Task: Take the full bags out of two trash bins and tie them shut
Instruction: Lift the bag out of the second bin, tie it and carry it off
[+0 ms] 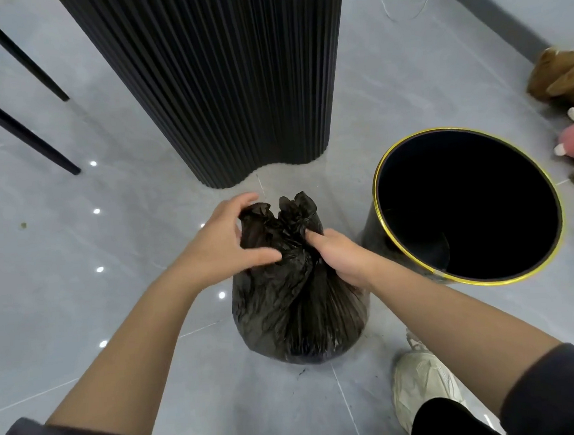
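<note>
Between the two bare hands, directly below the fingers, a full black crinkled plastic trash bag (297,304) is seen standing upright on the grey tiled floor (111,228), its long axis running vertically up to a gathered neck. The left hand (227,244) is curled loosely, thumb and fingers partly open, cupped round the left flap of the neck, with the thumb tip touching the plastic; whether that flap is truly pinched cannot be told. The right hand (338,254) is closed more tightly, its fingers pressed into the neck from the right and the right flap apparently gripped. Both loose flaps rise just beyond the fingertips, side by side, not yet crossed or knotted. Both hands lie equally near the neck. Just to the right of the right hand, apart from the bag, a round black trash bin with a gold rim (542,181) is seen standing empty. A second bin is not shown.
</note>
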{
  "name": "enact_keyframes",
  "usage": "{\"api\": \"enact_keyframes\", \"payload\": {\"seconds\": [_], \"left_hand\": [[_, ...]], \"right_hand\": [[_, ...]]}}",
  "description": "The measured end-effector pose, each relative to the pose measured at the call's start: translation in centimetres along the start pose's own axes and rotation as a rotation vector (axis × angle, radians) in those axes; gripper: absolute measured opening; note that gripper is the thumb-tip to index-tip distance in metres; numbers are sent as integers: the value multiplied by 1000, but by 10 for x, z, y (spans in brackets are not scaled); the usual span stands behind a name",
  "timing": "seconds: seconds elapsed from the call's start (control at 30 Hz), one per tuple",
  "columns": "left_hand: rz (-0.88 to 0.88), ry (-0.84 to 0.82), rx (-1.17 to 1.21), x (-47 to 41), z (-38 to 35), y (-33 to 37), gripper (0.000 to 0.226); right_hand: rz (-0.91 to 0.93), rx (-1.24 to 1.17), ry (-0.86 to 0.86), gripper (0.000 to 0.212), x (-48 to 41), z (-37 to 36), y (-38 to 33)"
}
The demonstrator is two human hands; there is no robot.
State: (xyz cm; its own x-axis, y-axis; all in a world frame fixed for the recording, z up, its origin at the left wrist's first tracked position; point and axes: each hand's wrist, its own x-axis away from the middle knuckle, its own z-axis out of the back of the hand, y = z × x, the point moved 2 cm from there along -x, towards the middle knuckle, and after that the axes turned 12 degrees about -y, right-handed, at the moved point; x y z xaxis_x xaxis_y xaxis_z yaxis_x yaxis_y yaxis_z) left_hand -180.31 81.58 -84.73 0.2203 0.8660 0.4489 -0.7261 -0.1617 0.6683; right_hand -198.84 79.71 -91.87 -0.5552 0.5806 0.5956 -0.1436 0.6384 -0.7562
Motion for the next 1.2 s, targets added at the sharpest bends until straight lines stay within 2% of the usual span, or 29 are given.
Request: {"api": "enact_keyframes", "payload": {"seconds": [0.03, 0.07, 0.1, 0.17, 0.23, 0.3, 0.4, 0.5, 0.6, 0.7, 0.73, 0.8, 0.9, 0.97, 1.03, 1.13, 1.2], "left_hand": [[10, -78, -104, 0, -3, -1, 89], [25, -140, -206, -2, -8, -4, 81], [27, -166, -292, -6, -13, -6, 60], [8, -94, -348, -11, -18, -3, 9], [-65, -13, -290, -15, -20, -2, 20], [-99, 47, -151, -17, -18, 0, 18], [-57, 40, 129, -16, -20, 1, 16], [-105, 13, 246, -21, -17, 0, 7], [-119, -61, 173, -23, -13, -1, 21], [-82, -141, -97, -23, -13, -6, 40], [-55, -182, -157, -23, -15, -8, 40], [-9, -224, -177, -22, -18, -11, 23], [49, -199, 30, -22, -19, -11, 11], [68, -106, 180, -23, -13, -13, 3], [93, -2, 329, -26, -7, -17, 15], [151, 65, 542, -25, -6, -18, 25], [129, 61, 661, -22, -5, -16, 22]], "right_hand": [[7, 35, 9, 35, 0, 0, -1], [15, 78, 24, 34, 0, 0, -3], [26, 114, 40, 32, 1, 0, -6], [60, 114, 71, 34, 0, 1, -8], [85, 32, 102, 38, -5, 2, -7], [89, -102, 123, 40, -10, 3, -4], [66, -185, 88, 44, -13, 1, 0], [46, -168, 57, 41, -13, -2, 3], [56, -198, 42, 34, -13, -4, 3], [63, -245, 28, 29, -12, -3, 1], [56, -255, 33, 30, -13, -1, 2], [33, -264, 48, 38, -15, 1, 5], [8, -313, 32, 51, -18, 3, 7], [18, -336, -64, 61, -15, 6, 8], [45, -267, -168, 71, -9, 9, 7], [71, -48, -217, 65, -2, 10, 6], [86, 20, -223, 63, -2, 10, 7]]}}
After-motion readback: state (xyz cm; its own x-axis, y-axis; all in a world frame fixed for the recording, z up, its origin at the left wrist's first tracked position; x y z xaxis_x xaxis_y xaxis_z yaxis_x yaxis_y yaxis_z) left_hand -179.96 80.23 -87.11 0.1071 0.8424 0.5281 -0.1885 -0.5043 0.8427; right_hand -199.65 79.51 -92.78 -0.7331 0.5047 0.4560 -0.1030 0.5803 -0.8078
